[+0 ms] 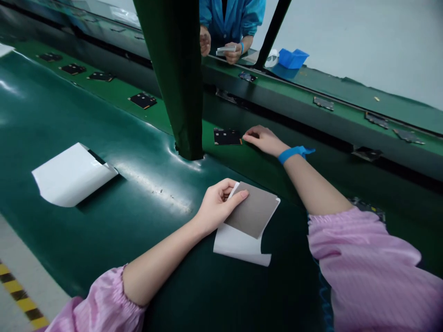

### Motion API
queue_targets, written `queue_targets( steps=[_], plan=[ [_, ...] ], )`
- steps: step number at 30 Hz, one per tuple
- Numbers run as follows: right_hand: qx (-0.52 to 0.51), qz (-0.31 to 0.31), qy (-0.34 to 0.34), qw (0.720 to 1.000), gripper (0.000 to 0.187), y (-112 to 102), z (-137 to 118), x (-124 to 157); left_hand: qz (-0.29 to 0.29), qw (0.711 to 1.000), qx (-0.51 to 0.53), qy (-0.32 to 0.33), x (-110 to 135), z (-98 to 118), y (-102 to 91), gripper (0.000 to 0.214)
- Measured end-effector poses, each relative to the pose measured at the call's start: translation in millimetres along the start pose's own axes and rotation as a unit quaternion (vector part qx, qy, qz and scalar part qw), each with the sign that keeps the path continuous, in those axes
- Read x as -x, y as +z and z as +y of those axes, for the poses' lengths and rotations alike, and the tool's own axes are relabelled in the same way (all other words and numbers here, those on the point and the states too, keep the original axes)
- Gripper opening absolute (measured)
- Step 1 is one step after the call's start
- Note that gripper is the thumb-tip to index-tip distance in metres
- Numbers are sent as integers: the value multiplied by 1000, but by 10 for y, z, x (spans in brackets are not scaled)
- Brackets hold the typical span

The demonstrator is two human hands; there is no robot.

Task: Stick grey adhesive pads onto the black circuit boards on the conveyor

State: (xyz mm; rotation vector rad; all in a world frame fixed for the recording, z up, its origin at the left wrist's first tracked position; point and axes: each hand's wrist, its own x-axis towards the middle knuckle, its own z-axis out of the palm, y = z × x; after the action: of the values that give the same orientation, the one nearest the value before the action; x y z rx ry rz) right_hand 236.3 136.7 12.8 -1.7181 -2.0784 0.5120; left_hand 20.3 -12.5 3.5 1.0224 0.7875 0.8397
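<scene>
Pinching a grey sheet [254, 210], the left hand [218, 205] is near-right of the green post [176, 83]; right of that post lies a dark board [226, 136], the curled right hand [265, 139] at its edge, whether pinching it I cannot tell.

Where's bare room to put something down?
On the green mat: between the white sheet and left hand, or that sheet and the dark boards beyond. It's crowded around the grey card and white film, and where the right hand is beside another board.
</scene>
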Motion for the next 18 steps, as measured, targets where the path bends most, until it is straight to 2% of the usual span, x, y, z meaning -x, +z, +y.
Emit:
queue_targets(
  steps=[3, 6, 12, 18],
  plan=[
    [17, -32, 21, 999, 27, 1, -3, -238, -11, 1000, -6, 2, 0, -4, 1, 17],
    [35, -54, 13, 998, 29, -16, 46, -345, -21, 1000, -11, 11, 0, -4, 1, 16],
    [62, -97, -4, 993, 31, -87, 216, -359, -24, 1000, -18, 8, 13, -13, -2, 15],
    [63, -129, -14, 989, 33, -159, 264, -336, -26, 999, -30, 11, 9, -17, -5, 17]
  ],
)
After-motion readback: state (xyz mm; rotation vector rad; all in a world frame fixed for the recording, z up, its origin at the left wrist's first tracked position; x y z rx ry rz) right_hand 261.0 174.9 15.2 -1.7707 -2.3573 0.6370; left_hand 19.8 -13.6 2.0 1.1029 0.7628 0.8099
